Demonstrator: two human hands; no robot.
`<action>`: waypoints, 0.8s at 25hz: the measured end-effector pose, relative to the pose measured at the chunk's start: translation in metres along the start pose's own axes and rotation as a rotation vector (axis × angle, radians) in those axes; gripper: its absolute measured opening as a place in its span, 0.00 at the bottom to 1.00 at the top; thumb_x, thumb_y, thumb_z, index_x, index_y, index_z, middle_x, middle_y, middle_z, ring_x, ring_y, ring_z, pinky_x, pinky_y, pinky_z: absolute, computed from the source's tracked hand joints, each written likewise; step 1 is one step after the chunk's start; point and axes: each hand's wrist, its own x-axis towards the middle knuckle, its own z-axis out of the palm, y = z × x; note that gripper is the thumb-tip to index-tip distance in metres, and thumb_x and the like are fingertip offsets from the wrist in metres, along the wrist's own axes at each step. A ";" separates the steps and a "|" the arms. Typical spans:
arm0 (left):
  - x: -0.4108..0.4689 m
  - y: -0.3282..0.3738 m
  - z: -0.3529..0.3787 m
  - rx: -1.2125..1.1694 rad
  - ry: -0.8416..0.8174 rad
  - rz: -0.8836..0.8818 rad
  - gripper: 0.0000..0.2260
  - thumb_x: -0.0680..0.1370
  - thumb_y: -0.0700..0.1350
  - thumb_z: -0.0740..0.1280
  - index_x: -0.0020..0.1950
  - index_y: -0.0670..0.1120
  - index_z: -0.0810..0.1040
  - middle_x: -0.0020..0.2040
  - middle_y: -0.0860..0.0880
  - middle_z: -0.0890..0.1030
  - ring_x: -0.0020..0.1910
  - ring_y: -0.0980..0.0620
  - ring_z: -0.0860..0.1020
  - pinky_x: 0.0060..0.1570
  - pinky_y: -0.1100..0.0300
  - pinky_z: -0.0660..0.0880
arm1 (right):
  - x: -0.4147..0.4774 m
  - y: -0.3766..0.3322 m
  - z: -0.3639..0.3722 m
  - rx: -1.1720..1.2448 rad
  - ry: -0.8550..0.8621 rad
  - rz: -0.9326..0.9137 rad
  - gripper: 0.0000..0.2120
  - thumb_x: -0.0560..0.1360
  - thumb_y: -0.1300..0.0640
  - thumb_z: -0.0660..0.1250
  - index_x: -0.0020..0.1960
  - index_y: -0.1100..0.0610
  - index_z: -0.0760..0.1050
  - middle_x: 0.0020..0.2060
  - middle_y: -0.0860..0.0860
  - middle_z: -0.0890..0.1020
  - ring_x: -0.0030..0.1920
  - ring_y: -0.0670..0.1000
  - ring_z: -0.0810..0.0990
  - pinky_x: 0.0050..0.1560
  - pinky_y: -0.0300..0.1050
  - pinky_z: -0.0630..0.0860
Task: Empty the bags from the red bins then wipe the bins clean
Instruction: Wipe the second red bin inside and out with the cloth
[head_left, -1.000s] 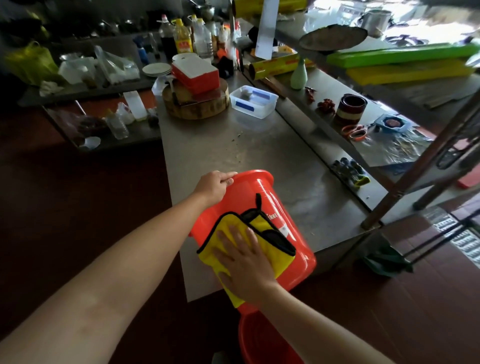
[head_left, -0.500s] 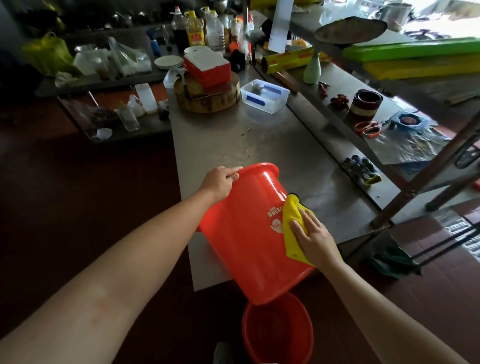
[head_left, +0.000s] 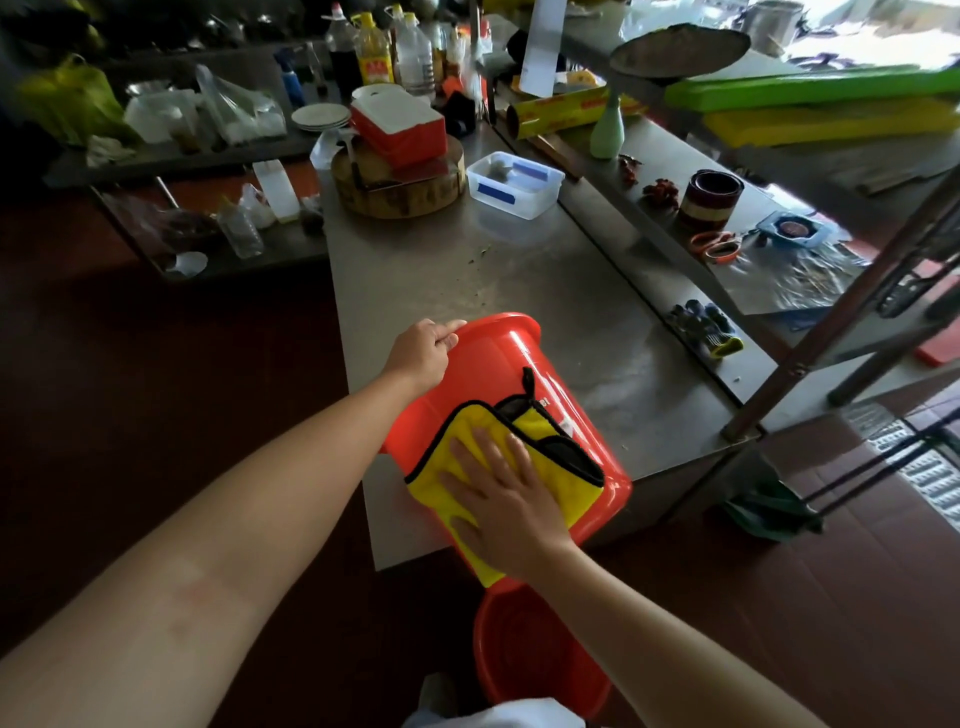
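The left grip (head_left: 421, 353) is curling round the rim of a red bin (head_left: 498, 364), which is lying tilted on the bench's (head_left: 467, 270) near edge, mouth pointing toward 12 o'clock. The right grip (head_left: 511, 506) is pressing flat on a yellow cloth (head_left: 563, 486) spread over the bin's wall. At 6 o'clock a second bin (head_left: 524, 654) is standing on the floor.

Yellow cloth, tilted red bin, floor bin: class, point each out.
yellow cloth (head_left: 566, 493), head view, right part beside the hand
tilted red bin (head_left: 493, 358), head view, side wall
floor bin (head_left: 519, 654), head view, inner wall

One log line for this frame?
phase: wipe | left hand: grips red bin rim | right hand: presses yellow cloth on bin
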 end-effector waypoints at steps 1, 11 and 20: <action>0.000 -0.001 0.000 -0.002 0.003 0.001 0.15 0.84 0.45 0.63 0.70 0.50 0.77 0.51 0.48 0.76 0.60 0.45 0.77 0.58 0.62 0.67 | -0.004 0.009 -0.004 0.044 0.030 0.043 0.26 0.80 0.37 0.58 0.76 0.43 0.68 0.81 0.49 0.58 0.82 0.58 0.48 0.78 0.66 0.51; -0.001 0.007 -0.001 -0.088 -0.022 -0.059 0.15 0.83 0.46 0.63 0.69 0.51 0.78 0.69 0.48 0.78 0.69 0.50 0.74 0.66 0.65 0.65 | -0.049 0.096 -0.004 0.488 0.046 0.603 0.33 0.76 0.25 0.48 0.77 0.37 0.62 0.80 0.43 0.60 0.80 0.55 0.58 0.77 0.59 0.58; -0.002 0.011 -0.011 -0.283 -0.102 -0.130 0.14 0.83 0.44 0.65 0.68 0.49 0.79 0.67 0.49 0.79 0.66 0.54 0.75 0.63 0.67 0.68 | -0.038 0.014 -0.005 0.063 0.044 0.088 0.27 0.80 0.36 0.59 0.77 0.42 0.66 0.81 0.49 0.59 0.81 0.60 0.49 0.76 0.69 0.54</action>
